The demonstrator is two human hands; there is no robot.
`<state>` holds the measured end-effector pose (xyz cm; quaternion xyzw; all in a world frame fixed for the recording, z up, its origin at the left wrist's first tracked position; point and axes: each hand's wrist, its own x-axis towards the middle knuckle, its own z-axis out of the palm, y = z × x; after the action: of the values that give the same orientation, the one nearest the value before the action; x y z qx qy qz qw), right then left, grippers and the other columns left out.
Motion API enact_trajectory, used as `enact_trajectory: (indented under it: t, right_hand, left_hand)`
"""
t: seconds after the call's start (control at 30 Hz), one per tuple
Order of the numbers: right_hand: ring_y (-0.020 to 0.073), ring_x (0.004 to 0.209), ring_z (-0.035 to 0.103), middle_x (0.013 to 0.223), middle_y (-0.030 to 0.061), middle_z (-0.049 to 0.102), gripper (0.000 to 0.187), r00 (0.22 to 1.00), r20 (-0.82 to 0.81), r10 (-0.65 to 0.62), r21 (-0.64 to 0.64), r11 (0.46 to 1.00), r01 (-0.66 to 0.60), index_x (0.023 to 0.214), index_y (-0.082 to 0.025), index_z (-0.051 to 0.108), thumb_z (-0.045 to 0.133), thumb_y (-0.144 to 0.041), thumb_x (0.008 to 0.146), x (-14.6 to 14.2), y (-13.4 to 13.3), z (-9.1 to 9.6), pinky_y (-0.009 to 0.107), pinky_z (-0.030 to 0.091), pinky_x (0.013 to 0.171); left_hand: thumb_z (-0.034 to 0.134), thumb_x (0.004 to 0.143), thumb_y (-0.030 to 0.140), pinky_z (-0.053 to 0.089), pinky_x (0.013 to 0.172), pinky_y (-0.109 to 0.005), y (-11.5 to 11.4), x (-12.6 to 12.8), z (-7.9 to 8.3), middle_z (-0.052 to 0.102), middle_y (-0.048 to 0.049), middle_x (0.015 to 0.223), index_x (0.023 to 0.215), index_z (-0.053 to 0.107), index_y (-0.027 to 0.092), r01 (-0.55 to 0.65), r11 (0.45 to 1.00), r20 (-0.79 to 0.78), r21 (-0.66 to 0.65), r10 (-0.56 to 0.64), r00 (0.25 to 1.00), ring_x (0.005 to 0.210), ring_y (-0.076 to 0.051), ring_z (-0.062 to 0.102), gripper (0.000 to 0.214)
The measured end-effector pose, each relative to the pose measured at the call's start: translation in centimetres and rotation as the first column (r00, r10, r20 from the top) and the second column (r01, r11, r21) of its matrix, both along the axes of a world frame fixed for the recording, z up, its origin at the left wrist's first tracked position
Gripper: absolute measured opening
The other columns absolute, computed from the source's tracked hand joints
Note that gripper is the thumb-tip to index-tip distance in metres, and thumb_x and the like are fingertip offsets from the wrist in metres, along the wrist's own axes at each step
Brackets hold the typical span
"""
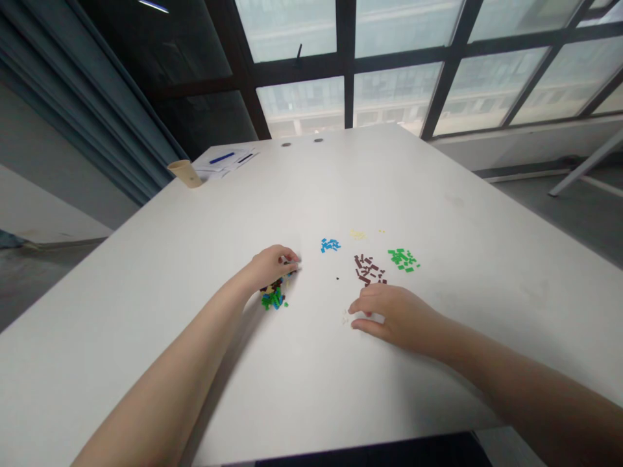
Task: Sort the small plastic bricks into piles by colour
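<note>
Fingers together, the left hand (270, 267) curls over a mixed pile of tiny plastic bricks (273, 295); fingers apart, the right hand (394, 318) rests just beside pale bricks (345, 318). Blue bricks (329, 245), brown bricks (367, 269) and green bricks (403, 259) lie in 3 groups beyond, toward the far edge of the white table (438, 194).

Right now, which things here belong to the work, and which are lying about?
At work: left hand over mixed pile of small bricks; right hand by pale bricks; blue bricks, brown bricks, green bricks, yellow bricks.
Lying about: tan cup, papers, blue pen.
</note>
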<state>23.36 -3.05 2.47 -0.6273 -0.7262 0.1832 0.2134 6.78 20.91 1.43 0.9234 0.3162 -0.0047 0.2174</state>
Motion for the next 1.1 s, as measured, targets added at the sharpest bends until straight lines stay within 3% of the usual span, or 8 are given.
enact_trajectory:
  t: [0.17,0.43,0.5,0.57,0.63,0.7,0.8,1.1]
  right_hand:
    - [0.0141,0.076,0.054,0.078,0.0027,0.062,0.02,0.999,0.012,-0.043,-0.037,0.998,0.044,0.087,-0.02,0.064,0.048,-0.033,0.084,0.4,0.2,0.0,0.027,0.038,0.07]
    - [0.0129,0.069,0.054,0.074,0.0017,0.062,0.019,0.984,0.019,-0.177,0.031,0.984,0.176,0.082,-0.02,0.064,0.051,-0.034,0.082,1.0,0.0,0.3,0.025,0.039,0.064]
    - [0.0118,0.065,0.053,0.072,0.0014,0.062,0.018,0.97,-0.007,-0.244,0.083,0.966,0.243,0.081,-0.02,0.064,0.05,-0.032,0.081,1.7,0.3,0.7,0.024,0.039,0.061]
    - [0.0108,0.061,0.052,0.069,0.0014,0.061,0.016,0.95,-0.054,-0.307,0.176,0.934,0.312,0.08,-0.019,0.064,0.049,-0.027,0.081,2.4,0.5,1.0,0.024,0.039,0.059]
    - [0.0107,0.06,0.052,0.07,0.0021,0.061,0.016,0.944,-0.107,-0.312,0.278,0.902,0.33,0.082,-0.019,0.064,0.049,-0.024,0.081,2.6,0.6,1.3,0.024,0.04,0.06]
    - [0.0115,0.063,0.053,0.072,0.0032,0.062,0.015,0.959,-0.144,-0.243,0.342,0.897,0.279,0.085,-0.018,0.064,0.05,-0.024,0.081,2.3,0.6,1.4,0.025,0.042,0.062]
    - [0.0119,0.067,0.054,0.073,0.0032,0.063,0.014,0.979,-0.173,-0.105,0.331,0.93,0.158,0.085,-0.019,0.064,0.053,-0.025,0.08,1.2,0.4,1.3,0.024,0.043,0.064]
    - [0.0107,0.071,0.056,0.077,0.0009,0.066,0.012,0.973,-0.22,-0.065,0.245,0.962,0.119,0.083,-0.019,0.065,0.058,-0.027,0.078,0.4,0.4,0.3,0.022,0.043,0.067]
  left_hand:
    - [0.052,0.072,0.035,0.04,0.07,-0.03,-0.8,0.7,-0.3,0.064,-0.0043,0.091,0.081,0.064,0.023,-0.06,0.988,-0.059,0.14,0.069,0.996,0.085,-0.021,0.056,0.019]
    - [0.048,0.073,0.023,0.037,0.068,-0.03,-1.7,1.2,-0.1,0.062,-0.0056,0.088,0.078,0.059,0.019,-0.03,0.982,-0.027,0.188,0.036,0.999,0.084,-0.021,0.055,0.013]
    - [0.047,0.074,0.023,0.038,0.068,-0.029,-2.7,1.3,0.7,0.061,-0.0048,0.084,0.079,0.057,0.018,-0.02,0.995,0.077,0.096,0.013,0.997,0.079,-0.018,0.054,0.012]
    - [0.047,0.077,0.027,0.038,0.064,-0.026,-4.4,1.4,1.7,0.058,-0.0024,0.079,0.079,0.054,0.018,0.057,0.989,0.22,-0.138,-0.025,0.975,0.071,-0.014,0.052,0.011]
    - [0.049,0.077,0.031,0.037,0.06,-0.023,-6.5,1.5,2.6,0.055,0.0,0.071,0.078,0.051,0.018,0.178,0.878,0.314,-0.443,-0.034,0.949,0.064,-0.011,0.049,0.014]
    - [0.053,0.077,0.033,0.036,0.058,-0.023,-8.7,1.7,2.9,0.052,0.0012,0.067,0.078,0.05,0.017,0.243,0.708,0.355,-0.663,0.011,0.935,0.061,-0.009,0.047,0.016]
    - [0.057,0.075,0.031,0.035,0.057,-0.022,-11.1,1.8,2.2,0.05,0.0022,0.065,0.076,0.05,0.016,0.297,0.578,0.391,-0.76,0.04,0.92,0.059,-0.008,0.045,0.016]
    - [0.056,0.076,0.022,0.035,0.064,-0.024,-12.3,1.4,0.9,0.054,0.002,0.071,0.078,0.05,0.018,0.261,0.816,0.492,-0.515,0.032,0.87,0.068,-0.011,0.048,0.007]
